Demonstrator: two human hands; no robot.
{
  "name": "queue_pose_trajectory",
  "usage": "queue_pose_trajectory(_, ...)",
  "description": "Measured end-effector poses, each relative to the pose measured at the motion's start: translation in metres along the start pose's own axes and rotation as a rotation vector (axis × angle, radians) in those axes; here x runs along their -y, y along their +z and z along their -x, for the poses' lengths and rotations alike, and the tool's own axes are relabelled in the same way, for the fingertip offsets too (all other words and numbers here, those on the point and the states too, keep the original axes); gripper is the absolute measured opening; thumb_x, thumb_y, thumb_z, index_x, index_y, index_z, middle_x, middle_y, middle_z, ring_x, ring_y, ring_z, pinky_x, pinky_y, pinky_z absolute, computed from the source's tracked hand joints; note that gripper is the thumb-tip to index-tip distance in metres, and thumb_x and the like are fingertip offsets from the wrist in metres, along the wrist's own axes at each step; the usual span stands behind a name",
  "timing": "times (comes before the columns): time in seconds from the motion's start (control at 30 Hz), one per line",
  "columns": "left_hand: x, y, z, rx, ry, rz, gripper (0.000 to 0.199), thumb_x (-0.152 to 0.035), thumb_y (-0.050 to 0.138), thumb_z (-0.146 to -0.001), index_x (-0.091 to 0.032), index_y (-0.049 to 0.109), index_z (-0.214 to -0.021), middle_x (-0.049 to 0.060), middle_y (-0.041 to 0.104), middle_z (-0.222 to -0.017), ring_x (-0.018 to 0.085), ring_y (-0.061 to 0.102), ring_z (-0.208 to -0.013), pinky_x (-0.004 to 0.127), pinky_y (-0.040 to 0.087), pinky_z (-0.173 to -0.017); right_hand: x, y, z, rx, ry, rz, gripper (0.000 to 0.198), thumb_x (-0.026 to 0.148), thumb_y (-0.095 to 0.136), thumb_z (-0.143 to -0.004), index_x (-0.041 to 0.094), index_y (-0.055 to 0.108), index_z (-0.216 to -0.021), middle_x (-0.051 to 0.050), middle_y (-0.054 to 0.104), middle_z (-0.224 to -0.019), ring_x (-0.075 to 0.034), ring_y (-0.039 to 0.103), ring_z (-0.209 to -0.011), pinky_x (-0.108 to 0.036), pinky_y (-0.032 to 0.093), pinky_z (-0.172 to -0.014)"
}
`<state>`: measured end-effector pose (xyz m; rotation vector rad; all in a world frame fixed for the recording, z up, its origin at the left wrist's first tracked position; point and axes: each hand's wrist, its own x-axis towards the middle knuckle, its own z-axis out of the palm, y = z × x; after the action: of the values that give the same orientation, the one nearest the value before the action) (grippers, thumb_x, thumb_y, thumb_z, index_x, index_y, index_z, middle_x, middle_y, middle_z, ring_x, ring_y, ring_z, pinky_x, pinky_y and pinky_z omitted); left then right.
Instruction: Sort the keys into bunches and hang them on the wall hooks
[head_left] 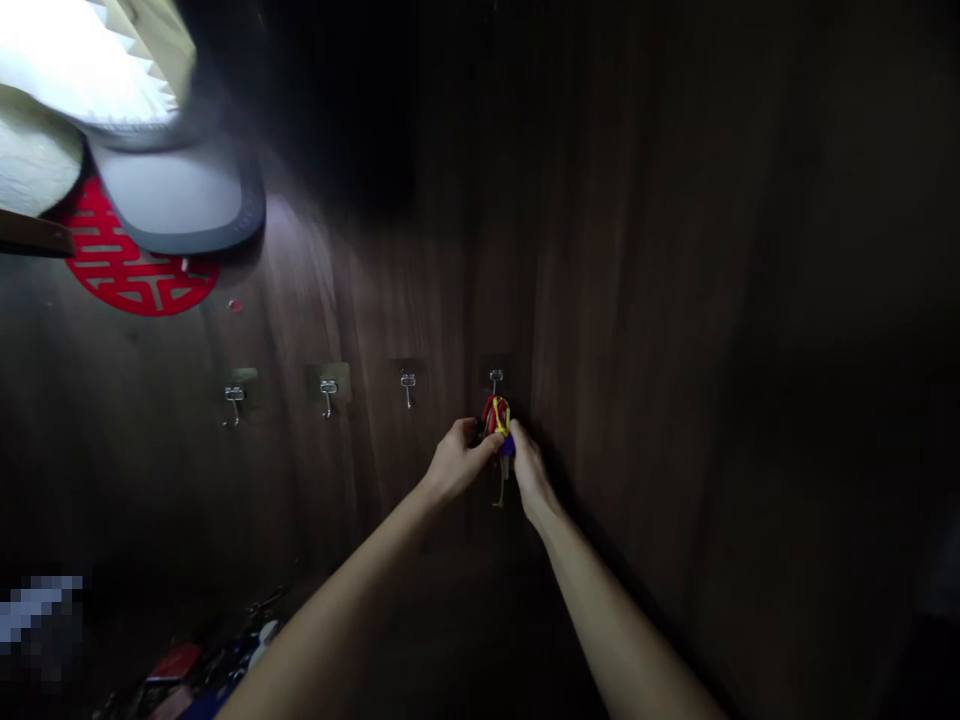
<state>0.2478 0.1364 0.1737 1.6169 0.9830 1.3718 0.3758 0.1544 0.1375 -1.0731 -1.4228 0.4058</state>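
A small bunch of keys (495,415) with red and yellow cords hangs at the rightmost metal hook (496,376) on the dark wood panel. A blue key head and a pale blade show low in the bunch, and a yellow strand dangles below. My left hand (456,462) closes on the bunch from the left, its thumb across the front. From the right, my right hand (531,470) grips the bunch's side, with most of its fingertips hidden behind. Whether the cord loop sits over the hook is too small to tell.
Three more metal hooks run leftward along the panel, among them a middle hook (408,386). A red round cut-out ornament (142,280) and a grey cap-like object (176,190) are at upper left. Cluttered small items (176,665) lie at lower left.
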Motion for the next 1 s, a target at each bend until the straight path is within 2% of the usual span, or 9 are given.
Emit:
queue_pose_trajectory(0.13, 0.001, 0.037, -0.022, 0.000, -0.071, 0.082, 0.038, -0.041, 0.076, -0.059, -0.015, 0.060, -0.082, 0.003, 0.064, -0.073, 0.020, 0.061, -0.077, 0.025, 0.045, -0.071, 0.019, -0.011, 0.018, -0.034, 0.027, 0.132, 0.033, 0.025, 0.034, -0.088, 0.019, 0.061, -0.104, -0.008, 0.066, -0.094, -0.022, 0.060, -0.095, -0.030, 0.044, -0.082)
queue_pose_trajectory(0.23, 0.004, 0.048, -0.027, 0.030, -0.121, 0.170, 0.028, -0.039, 0.070, -0.067, -0.016, 0.058, -0.078, -0.002, 0.059, -0.062, 0.013, 0.059, -0.061, 0.022, 0.046, -0.060, 0.038, -0.027, 0.023, -0.026, -0.107, 0.412, 0.029, 0.015, 0.038, -0.084, 0.021, 0.065, -0.095, -0.007, 0.065, -0.093, -0.020, 0.059, -0.093, -0.029, 0.042, -0.084)
queue_pose_trajectory(0.33, 0.006, 0.050, -0.027, 0.052, -0.162, 0.220, 0.027, -0.035, 0.069, -0.068, -0.016, 0.056, -0.081, -0.004, 0.057, -0.058, 0.010, 0.057, -0.051, 0.021, 0.047, -0.053, 0.056, -0.039, 0.011, -0.127, -0.161, 0.487, 0.032, 0.013, 0.037, -0.084, 0.023, 0.064, -0.096, -0.004, 0.064, -0.092, -0.019, 0.059, -0.088, -0.029, 0.044, -0.081)
queue_pose_trajectory(0.4, 0.008, 0.050, -0.025, 0.070, -0.186, 0.227, 0.030, -0.034, 0.070, -0.067, -0.016, 0.054, -0.086, -0.005, 0.057, -0.056, 0.009, 0.055, -0.045, 0.021, 0.047, -0.049, 0.064, -0.040, -0.004, -0.149, -0.170, 0.488, 0.038, 0.011, 0.035, -0.085, 0.024, 0.057, -0.114, -0.004, 0.063, -0.097, -0.019, 0.059, -0.089, -0.030, 0.045, -0.080)
queue_pose_trajectory(0.5, 0.014, 0.048, -0.022, 0.083, -0.207, 0.208, 0.031, -0.035, 0.068, -0.069, -0.016, 0.053, -0.089, -0.007, 0.055, -0.054, 0.008, 0.052, -0.040, 0.021, 0.046, -0.043, 0.066, -0.035, -0.024, -0.074, -0.184, 0.582, 0.047, 0.007, 0.036, -0.082, 0.025, 0.053, -0.122, -0.006, 0.061, -0.103, -0.020, 0.058, -0.094, -0.030, 0.044, -0.082)
queue_pose_trajectory(0.7, 0.003, 0.041, -0.029, 0.057, -0.130, 0.123, 0.017, -0.028, 0.070, -0.066, -0.015, 0.059, -0.069, -0.008, 0.046, -0.044, 0.007, 0.044, -0.039, 0.017, 0.035, -0.041, 0.060, -0.034, -0.040, -0.017, -0.144, 0.592, 0.052, 0.003, 0.037, -0.075, 0.024, 0.059, -0.117, -0.007, 0.064, -0.103, -0.022, 0.059, -0.096, -0.031, 0.044, -0.084)
queue_pose_trajectory(0.83, -0.022, 0.034, -0.035, 0.033, -0.066, 0.100, 0.018, -0.030, 0.067, -0.068, -0.016, 0.061, -0.079, -0.009, 0.046, -0.047, 0.006, 0.039, -0.039, 0.016, 0.031, -0.040, 0.060, -0.037, -0.048, 0.008, -0.113, 0.443, 0.049, 0.004, 0.037, -0.072, 0.023, 0.066, -0.106, -0.003, 0.070, -0.091, -0.019, 0.062, -0.090, -0.027, 0.047, -0.079)
queue_pose_trajectory(0.93, -0.021, 0.020, -0.018, 0.051, -0.081, 0.051, 0.019, -0.035, 0.062, -0.072, -0.017, 0.060, -0.079, -0.009, 0.046, -0.048, 0.005, 0.034, -0.036, 0.017, 0.027, -0.037, 0.057, -0.037, -0.050, -0.005, -0.094, 0.423, 0.053, 0.003, 0.037, -0.069, 0.024, 0.065, -0.109, -0.001, 0.070, -0.088, -0.017, 0.062, -0.085, -0.026, 0.048, -0.077)
queue_pose_trajectory(1.0, -0.003, 0.004, 0.006, 0.094, -0.134, -0.025, 0.015, -0.028, 0.067, -0.066, -0.016, 0.061, -0.074, -0.008, 0.047, -0.046, 0.006, 0.037, -0.037, 0.017, 0.028, -0.038, 0.053, -0.037, -0.044, -0.014, -0.098, 0.422, 0.057, 0.002, 0.037, -0.069, 0.025, 0.062, -0.114, -0.001, 0.069, -0.091, -0.015, 0.062, -0.084, -0.026, 0.048, -0.079)
